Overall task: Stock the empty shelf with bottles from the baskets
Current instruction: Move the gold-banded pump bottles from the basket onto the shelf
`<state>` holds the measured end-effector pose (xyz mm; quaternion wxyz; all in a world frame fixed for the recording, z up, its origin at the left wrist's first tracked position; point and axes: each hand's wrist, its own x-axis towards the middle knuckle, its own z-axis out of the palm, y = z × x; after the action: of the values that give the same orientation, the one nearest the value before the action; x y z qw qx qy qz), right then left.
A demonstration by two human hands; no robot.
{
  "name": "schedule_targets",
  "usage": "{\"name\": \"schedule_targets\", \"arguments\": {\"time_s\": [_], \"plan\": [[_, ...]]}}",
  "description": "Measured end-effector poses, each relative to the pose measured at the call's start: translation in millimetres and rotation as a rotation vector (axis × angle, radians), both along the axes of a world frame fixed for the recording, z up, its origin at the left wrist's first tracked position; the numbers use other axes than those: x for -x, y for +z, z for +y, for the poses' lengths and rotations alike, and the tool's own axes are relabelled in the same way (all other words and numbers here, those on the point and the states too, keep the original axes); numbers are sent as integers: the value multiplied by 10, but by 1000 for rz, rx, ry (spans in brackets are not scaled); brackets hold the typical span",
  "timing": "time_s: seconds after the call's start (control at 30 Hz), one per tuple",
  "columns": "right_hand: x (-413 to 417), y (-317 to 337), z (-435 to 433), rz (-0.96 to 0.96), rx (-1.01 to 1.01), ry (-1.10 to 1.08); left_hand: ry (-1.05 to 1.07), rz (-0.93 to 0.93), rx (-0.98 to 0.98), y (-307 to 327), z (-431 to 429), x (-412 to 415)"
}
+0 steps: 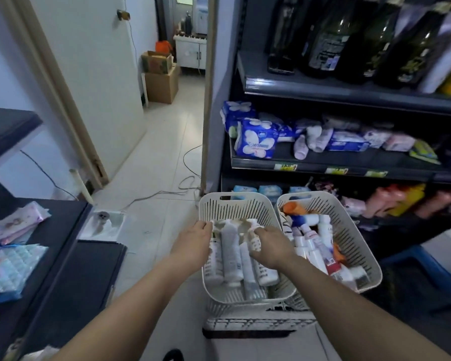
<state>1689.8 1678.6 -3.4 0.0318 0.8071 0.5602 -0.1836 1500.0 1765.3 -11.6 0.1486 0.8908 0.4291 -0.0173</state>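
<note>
Two bare forearms reach into the left basket (235, 199), where the left hand (193, 243) curls its fingers round the top of the leftmost white bottle (215, 256) and the right hand (270, 247) pinches a small white bottle (254, 239) above others lying side by side. Touching it on the right, the second basket (362, 256) holds mixed bottles (310, 235). Both stand before a dark shelf unit (349, 164) carrying tissue packs (255, 142) and, higher, dark glass bottles (328, 35).

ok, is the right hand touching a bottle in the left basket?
Touching. Head view: the right hand pinches a small white bottle between fingers and thumb, inside the left basket.
</note>
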Motion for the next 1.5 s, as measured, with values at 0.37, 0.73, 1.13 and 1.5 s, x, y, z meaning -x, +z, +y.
{"name": "schedule_targets", "arguments": {"time_s": [0.37, 0.73, 1.13, 1.5], "plan": [[-491, -498, 192, 87, 128, -137, -84, 110, 137, -685, 284, -675], [-779, -1121, 668, 183, 212, -137, 30, 245, 378, -1381, 518, -947], [-1061, -1787, 1190, 164, 211, -74, 280, 192, 433, -1937, 1147, -1376], [-1051, -1945, 1355, 30, 266, -40, 445, 162, 449, -2562, 1566, -1473]]}}
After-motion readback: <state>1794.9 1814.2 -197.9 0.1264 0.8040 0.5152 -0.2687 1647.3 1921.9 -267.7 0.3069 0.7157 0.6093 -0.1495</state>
